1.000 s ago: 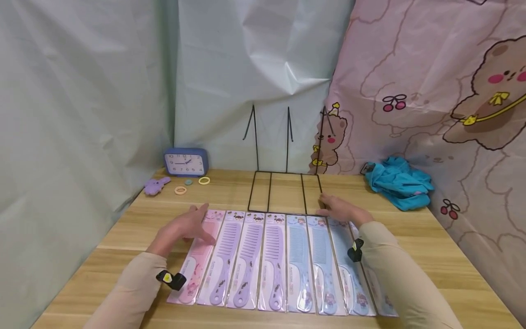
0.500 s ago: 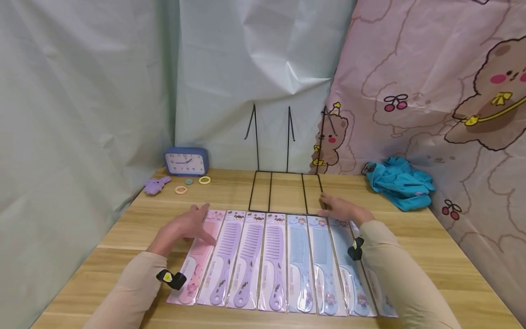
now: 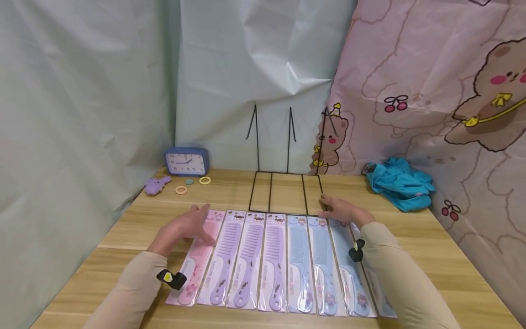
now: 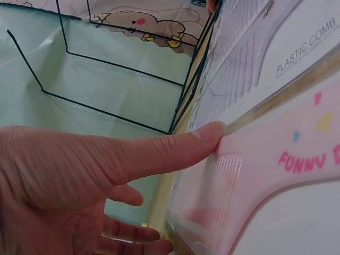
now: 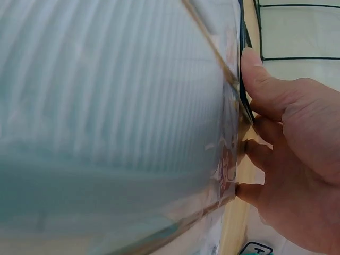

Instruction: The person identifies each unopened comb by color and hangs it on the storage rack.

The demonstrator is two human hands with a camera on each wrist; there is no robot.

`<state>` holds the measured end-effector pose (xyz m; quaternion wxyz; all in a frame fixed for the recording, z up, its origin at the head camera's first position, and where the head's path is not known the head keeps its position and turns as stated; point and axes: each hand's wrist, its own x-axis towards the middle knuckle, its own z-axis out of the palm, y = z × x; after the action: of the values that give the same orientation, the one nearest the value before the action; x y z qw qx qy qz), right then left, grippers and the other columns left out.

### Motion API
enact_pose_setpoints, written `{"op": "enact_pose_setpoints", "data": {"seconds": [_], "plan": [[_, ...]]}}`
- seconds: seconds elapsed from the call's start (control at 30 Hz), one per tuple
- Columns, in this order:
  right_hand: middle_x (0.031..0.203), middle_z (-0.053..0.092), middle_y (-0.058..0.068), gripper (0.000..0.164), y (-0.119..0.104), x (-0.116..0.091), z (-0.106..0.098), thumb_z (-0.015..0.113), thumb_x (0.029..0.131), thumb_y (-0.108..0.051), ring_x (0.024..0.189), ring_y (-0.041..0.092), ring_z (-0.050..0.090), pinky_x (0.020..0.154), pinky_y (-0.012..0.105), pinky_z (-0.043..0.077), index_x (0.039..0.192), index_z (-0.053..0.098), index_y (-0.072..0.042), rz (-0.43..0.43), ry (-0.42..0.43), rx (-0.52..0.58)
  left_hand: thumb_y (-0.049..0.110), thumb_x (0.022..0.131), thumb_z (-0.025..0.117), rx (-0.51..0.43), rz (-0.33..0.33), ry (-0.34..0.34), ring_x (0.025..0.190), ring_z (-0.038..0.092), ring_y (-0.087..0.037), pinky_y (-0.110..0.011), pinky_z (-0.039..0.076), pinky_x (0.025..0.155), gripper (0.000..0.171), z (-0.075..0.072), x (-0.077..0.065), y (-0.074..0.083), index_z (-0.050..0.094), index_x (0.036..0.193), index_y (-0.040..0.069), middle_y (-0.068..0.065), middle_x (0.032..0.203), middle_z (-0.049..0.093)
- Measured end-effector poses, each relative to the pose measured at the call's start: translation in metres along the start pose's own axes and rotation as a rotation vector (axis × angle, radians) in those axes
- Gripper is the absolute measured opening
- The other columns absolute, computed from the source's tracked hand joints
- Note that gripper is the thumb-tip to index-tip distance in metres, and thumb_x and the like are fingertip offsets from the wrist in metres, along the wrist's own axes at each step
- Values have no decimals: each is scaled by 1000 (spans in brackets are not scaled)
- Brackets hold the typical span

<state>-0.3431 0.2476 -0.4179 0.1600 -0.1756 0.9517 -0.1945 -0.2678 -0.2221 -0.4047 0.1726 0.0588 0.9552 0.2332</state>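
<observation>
Packaged plastic combs lie side by side in a row on the table: a pink comb (image 3: 193,274) at the left, purple combs (image 3: 246,269) in the middle, blue combs (image 3: 302,269) to the right. My left hand (image 3: 190,226) rests at the pink comb's upper part, its thumb tip at that package's inner edge in the left wrist view, other fingers loosely bent. At the upper ends of the right-hand blue packages is my right hand (image 3: 343,210), fingers spread and its thumb along the black wire rack (image 5: 243,74). My right sleeve partly covers the rightmost package.
Behind the row stands the rack with upright hooks. A blue clock (image 3: 186,162), a purple toy (image 3: 156,186) and small rings (image 3: 181,190) sit at the back left. A crumpled turquoise cloth (image 3: 400,185) lies at the back right, against the pink curtain (image 3: 411,91).
</observation>
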Motion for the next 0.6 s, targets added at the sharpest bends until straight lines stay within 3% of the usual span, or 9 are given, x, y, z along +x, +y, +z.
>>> {"op": "enact_pose_setpoints", "data": {"seconds": [0.33, 0.43, 0.53, 0.6], "plan": [[164, 14, 20, 78, 5, -1, 1, 58, 101, -39, 147, 45, 16, 118, 59, 17, 159, 19, -3, -8, -7, 3, 31, 68, 93, 13, 13, -2, 67, 55, -26, -36, 52, 56, 127, 2, -2, 4, 10, 159, -1, -43, 151, 16], [164, 12, 21, 78, 6, -1, 1, 58, 102, -37, 147, 45, 16, 118, 59, 17, 159, 18, -2, -21, -10, 5, 31, 68, 93, 33, 29, 1, 86, 61, -38, -44, 56, 67, 124, 1, -1, 4, 14, 158, -2, -43, 150, 20], [164, 12, 21, 77, 6, 0, 0, 58, 102, -36, 147, 45, 15, 118, 59, 17, 159, 19, -2, -28, -15, 16, 27, 69, 92, 60, 51, 5, 111, 54, -49, -47, 56, 75, 118, 0, 0, 5, 18, 156, -5, -45, 148, 22], [164, 12, 22, 77, 6, 1, -1, 58, 102, -36, 147, 46, 16, 117, 59, 17, 158, 19, -1, -39, -14, 7, 21, 70, 90, 72, 63, 7, 109, 54, -46, -42, 56, 69, 113, -1, 1, 6, 20, 154, -7, -47, 144, 26]]}}
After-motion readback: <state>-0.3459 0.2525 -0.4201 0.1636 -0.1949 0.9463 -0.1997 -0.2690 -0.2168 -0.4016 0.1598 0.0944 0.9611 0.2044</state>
